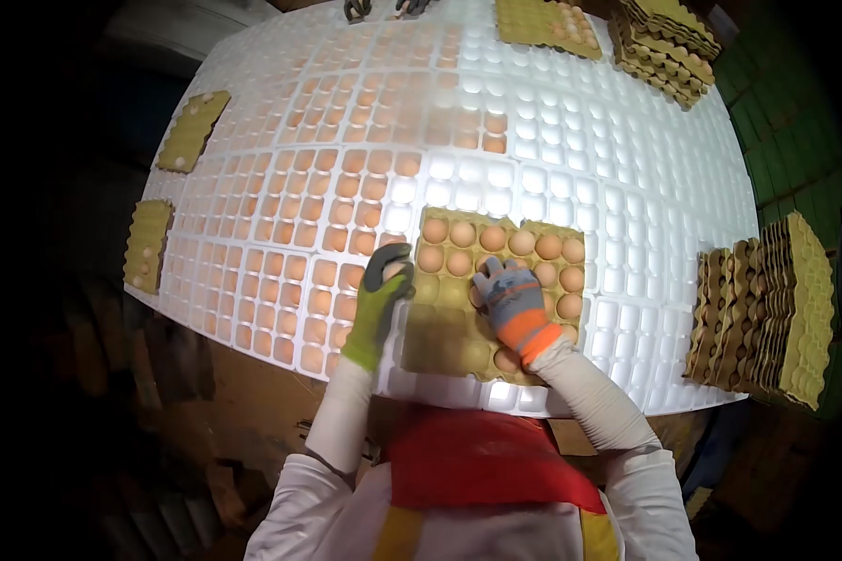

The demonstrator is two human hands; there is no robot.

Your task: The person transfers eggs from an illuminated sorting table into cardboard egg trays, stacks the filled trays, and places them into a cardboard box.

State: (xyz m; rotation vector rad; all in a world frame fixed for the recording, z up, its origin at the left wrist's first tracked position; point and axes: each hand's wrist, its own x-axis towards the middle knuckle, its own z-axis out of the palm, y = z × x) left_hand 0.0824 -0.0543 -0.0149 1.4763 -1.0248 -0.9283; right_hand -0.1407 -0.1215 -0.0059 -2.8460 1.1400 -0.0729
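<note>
My left hand [384,294], in a green and dark grey glove, is curled round an egg beside the left edge of a cardboard tray. My right hand [515,299], in a grey and orange glove, rests over the middle of that cardboard tray [440,327], its fingers bent down over eggs; what they hold is hidden. Brown eggs [492,237] fill the tray's back rows and right side, while its front left cups hold none. White plastic cartons [341,271] lie left of my left hand, many with brown eggs in their cups.
Stacked cardboard trays with eggs [758,313] stand at the right edge, another stack [664,51] at the back right. Single trays lie at the back [543,26] and left edge [194,131]. Another person's dark-gloved hands [388,9] are at the far edge.
</note>
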